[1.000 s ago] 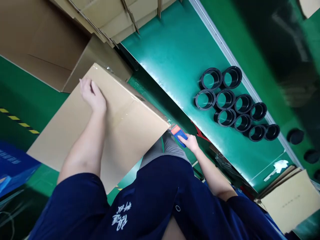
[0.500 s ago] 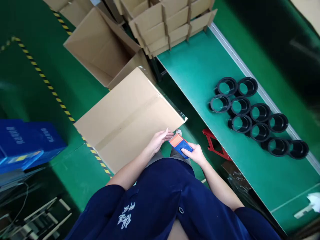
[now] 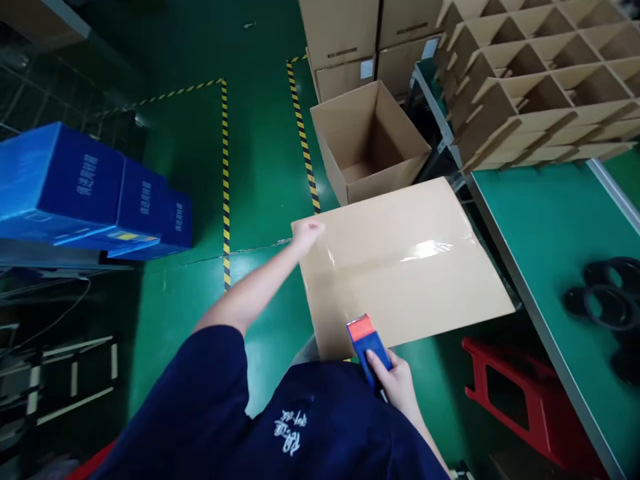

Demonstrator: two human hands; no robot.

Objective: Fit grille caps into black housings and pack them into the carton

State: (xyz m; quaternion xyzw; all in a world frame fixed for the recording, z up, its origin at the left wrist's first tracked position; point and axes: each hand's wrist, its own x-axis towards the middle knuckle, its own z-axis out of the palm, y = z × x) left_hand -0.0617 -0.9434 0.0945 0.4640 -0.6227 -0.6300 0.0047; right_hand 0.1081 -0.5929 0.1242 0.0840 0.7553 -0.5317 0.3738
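Note:
A large cardboard box (image 3: 400, 287) lies in front of me, with a shiny strip of clear tape across its top face. At its far left corner is my left hand (image 3: 307, 235), closed on the edge, with the fingertips partly hidden by blur. My right hand (image 3: 395, 380) grips a blue and orange tape dispenser (image 3: 369, 343) near my body, its toothed metal edge pointing away from me over the near side of the box.
Beyond the box stands an open carton (image 3: 370, 143). On the right, a green table (image 3: 530, 207) bears cardboard dividers (image 3: 545, 87) and black cup-like rings (image 3: 607, 303). A red stool (image 3: 540, 407) is beneath it. Blue boxes (image 3: 100, 193) are stacked at left.
My left hand has moved away from the tape dispenser to the box's far left corner. The dispenser stays in my right hand. My view has swung left.

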